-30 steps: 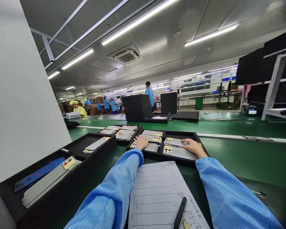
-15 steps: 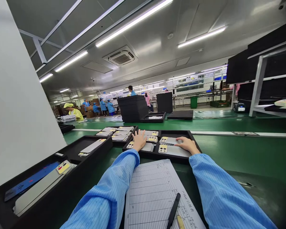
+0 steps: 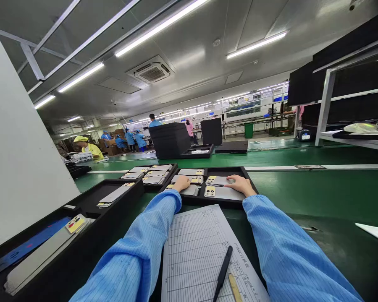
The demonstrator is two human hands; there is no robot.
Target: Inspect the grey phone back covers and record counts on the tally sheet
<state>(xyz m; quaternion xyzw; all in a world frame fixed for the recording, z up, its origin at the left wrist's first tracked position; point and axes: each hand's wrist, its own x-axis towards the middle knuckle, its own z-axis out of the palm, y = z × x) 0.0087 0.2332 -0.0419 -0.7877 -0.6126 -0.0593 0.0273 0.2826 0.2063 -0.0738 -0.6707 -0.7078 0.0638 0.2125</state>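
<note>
A black tray (image 3: 222, 203) in front of me holds stacks of pale phone back panels with yellow camera areas. My left hand (image 3: 182, 183) is over the tray's left compartment, fingers curled in; what lies in them is hidden. Around it are the left-hand panels (image 3: 191, 172). In the right compartment, the thumb and fingers of my right hand (image 3: 241, 185) close on the right end of the upper phone back panel (image 3: 222, 180). Nearer to me in that compartment lies another panel (image 3: 228, 193), just below the hand.
A printed form sheet (image 3: 192, 251) with a black pen-like tool (image 3: 223, 272) and a yellowish strip (image 3: 234, 287) lies between my forearms. Left are a second panel tray (image 3: 174, 167) and a long black tray (image 3: 119, 214). Black stacked trays (image 3: 170, 140) stand beyond; co-workers are farther back.
My left hand, spread flat over the left panels before, has drawn its fingers in and dropped lower. My right hand keeps its hold. The view has shifted slightly.
</note>
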